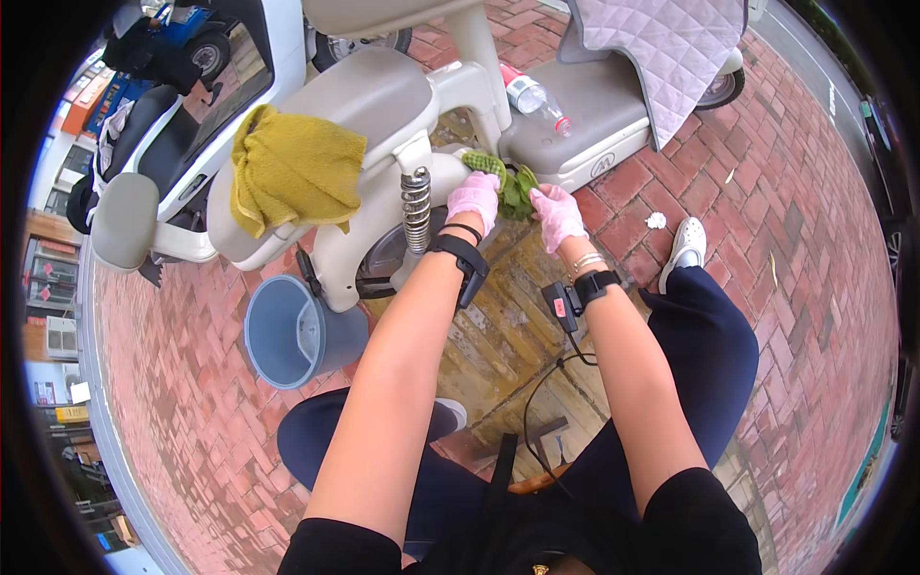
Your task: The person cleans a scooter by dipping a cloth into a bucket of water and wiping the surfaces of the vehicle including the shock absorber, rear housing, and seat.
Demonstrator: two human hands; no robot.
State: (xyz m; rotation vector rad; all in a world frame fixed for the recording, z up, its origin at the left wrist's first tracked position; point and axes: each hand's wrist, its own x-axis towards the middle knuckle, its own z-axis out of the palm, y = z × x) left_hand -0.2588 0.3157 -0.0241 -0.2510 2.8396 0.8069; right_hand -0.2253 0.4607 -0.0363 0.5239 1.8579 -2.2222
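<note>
A green cloth (514, 198), partly of a bumpy texture, is bunched between my hands beside the lower frame of a beige electric scooter (449, 172). My left hand (474, 198), in a pink disposable glove, grips its textured end close to the scooter's body. On the other side, my right hand (557, 215), gloved the same way, pinches the cloth's edge with its fingertips. A coil-spring shock absorber (416, 208) and the partly hidden rear wheel (392, 248) are just left of my left hand. My fingers hide part of the cloth.
A mustard-yellow towel (298, 169) drapes over the scooter's rear seat. Below it, a blue bucket (280, 334) stands on red brick paving (208, 388). On the grey footboard (589, 108) lies a plastic bottle (535, 98), near a quilted cover (668, 57). A black cable (528, 410) hangs from my right wrist.
</note>
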